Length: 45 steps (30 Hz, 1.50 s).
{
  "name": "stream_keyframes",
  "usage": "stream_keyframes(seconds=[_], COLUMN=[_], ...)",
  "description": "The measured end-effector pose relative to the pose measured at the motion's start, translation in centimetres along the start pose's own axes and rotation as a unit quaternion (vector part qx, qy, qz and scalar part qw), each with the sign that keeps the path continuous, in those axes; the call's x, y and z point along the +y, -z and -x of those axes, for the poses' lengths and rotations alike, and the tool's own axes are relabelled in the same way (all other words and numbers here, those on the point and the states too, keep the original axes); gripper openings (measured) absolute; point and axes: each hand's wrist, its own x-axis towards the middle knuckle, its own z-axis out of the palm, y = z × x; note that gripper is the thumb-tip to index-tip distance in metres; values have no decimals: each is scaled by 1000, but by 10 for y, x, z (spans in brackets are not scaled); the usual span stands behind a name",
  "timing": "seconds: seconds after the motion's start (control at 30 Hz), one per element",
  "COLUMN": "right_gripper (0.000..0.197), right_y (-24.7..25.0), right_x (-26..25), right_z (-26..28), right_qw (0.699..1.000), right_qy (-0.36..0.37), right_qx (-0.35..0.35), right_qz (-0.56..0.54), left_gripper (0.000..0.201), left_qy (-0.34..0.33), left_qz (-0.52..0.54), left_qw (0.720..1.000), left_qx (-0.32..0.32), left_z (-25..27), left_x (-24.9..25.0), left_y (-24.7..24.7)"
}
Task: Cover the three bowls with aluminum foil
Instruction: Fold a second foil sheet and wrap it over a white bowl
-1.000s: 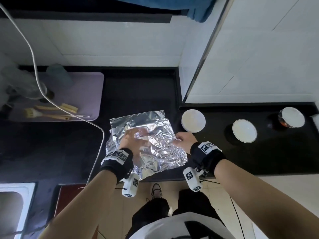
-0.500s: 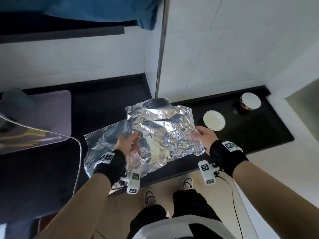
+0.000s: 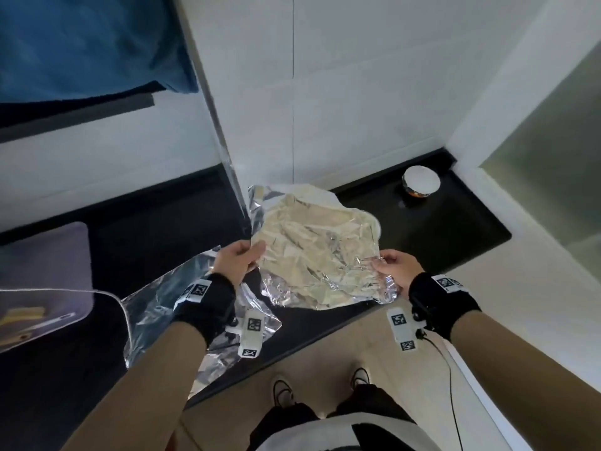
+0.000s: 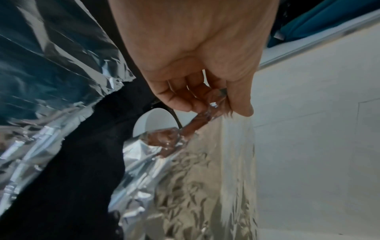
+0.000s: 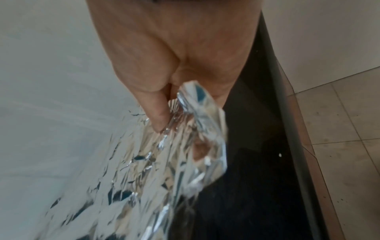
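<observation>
- my left hand (image 3: pixel 240 259) pinches the left edge of a crumpled silver aluminium foil sheet (image 3: pixel 320 252); in the left wrist view my thumb sits on top and my curled fingers (image 4: pixel 180 97) sit under the foil edge.
- my right hand (image 3: pixel 395 266) pinches the right edge of the same sheet, thumb pressed onto the crinkled foil and fingers tucked beneath, as the right wrist view shows.
- the sheet hangs spread between my two hands, lifted above the black stone countertop (image 3: pixel 455 236), with its near edge drooping toward me.
- in the left wrist view a white round bowl (image 4: pixel 154 121) peeks out from just under the held sheet, on the countertop; i cannot tell whether the foil touches it.
- a white bowl with a dark patterned outside (image 3: pixel 421 183) stands uncovered in the far right corner of the countertop, well apart from the sheet.
- a second sheet of silver foil (image 3: pixel 169 307) lies flat on the countertop under my left wrist, its near part overhanging the counter edge.
- a pale lilac mat (image 3: pixel 48 265) lies at the left on the countertop, with a white cable (image 3: pixel 107 296) running across it.
- a blue cloth (image 3: pixel 81 43) hangs at the upper left against the white tiled wall (image 3: pixel 357 92).
</observation>
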Motion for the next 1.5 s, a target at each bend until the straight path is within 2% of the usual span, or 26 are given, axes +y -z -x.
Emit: stream_keyframes(seconds=[0.07, 0.17, 0.27, 0.33, 0.37, 0.47, 0.53, 0.6, 0.67, 0.73, 0.83, 0.9, 1.03, 1.13, 1.17, 1.3, 1.33, 1.43, 1.5], right_gripper=[21, 13, 8, 20, 19, 13, 22, 25, 18, 20, 11, 13, 22, 13, 17, 32, 34, 37, 33], right_y=[0, -8, -20, -25, -28, -33, -38, -42, -42, -46, -53, -54, -51, -52, -53, -54, -54, -56, -56], right_x=[-3, -5, -3, -3, -3, -3, -2, -3, -6, -8, -8, -5, -2, 2, 2, -12, -16, -23, -28], right_z=[2, 4, -4, -6, -5, -5, -7, -8, -5, -2, 6, 11, 14, 11, 9, 4, 3, -1, -3], right_qw=[1000, 996, 994, 990, 991, 997, 998, 999, 998, 993, 991, 989, 984, 995, 998, 995, 992, 985, 977], right_qy=[-13, -41, -4, 19, 23, 28, 15, 3, -23, -58, -61, -56, -66, -11, 11, 98, 115, 138, 150], right_qx=[-24, -78, -86, -80, -70, -18, -7, -20, -52, -72, -60, -73, -75, -53, -41, -11, -13, -30, -62], right_qz=[-10, -21, 68, 116, 112, 71, 53, 32, -5, -69, -104, -113, -145, -82, -53, 31, 42, 100, 141], left_gripper=[36, 35, 27, 20, 18, 10, 9, 18, 28, 28, 18, 13, 25, 24, 22, 25, 28, 24, 29], left_qy=[-11, -36, -39, -35, -37, -15, -3, 5, 26, 40, 31, 21, -30, -34, -22, 86, 95, 53, 10], left_qz=[-3, -22, -62, -80, -88, -86, -87, -88, -70, -77, -86, -75, -128, -135, -128, -88, -103, -212, -215], left_qw=[1000, 998, 996, 995, 994, 993, 992, 992, 995, 995, 994, 994, 989, 987, 988, 987, 983, 963, 966], left_qx=[24, 39, 50, 57, 60, 83, 96, 94, 69, 41, 60, 76, 65, 80, 83, 103, 116, 156, 145], left_z=[-3, -3, -3, -4, -4, -1, 1, 4, 9, 13, 21, 27, 33, 32, 32, 25, 26, 29, 30], left_x=[0, -3, -8, -9, -9, -9, -7, -7, -8, -9, -8, -12, -23, -27, -27, -37, -39, -39, -30], left_y=[2, 9, 24, 33, 36, 43, 45, 50, 56, 59, 58, 57, 58, 60, 60, 68, 71, 73, 64])
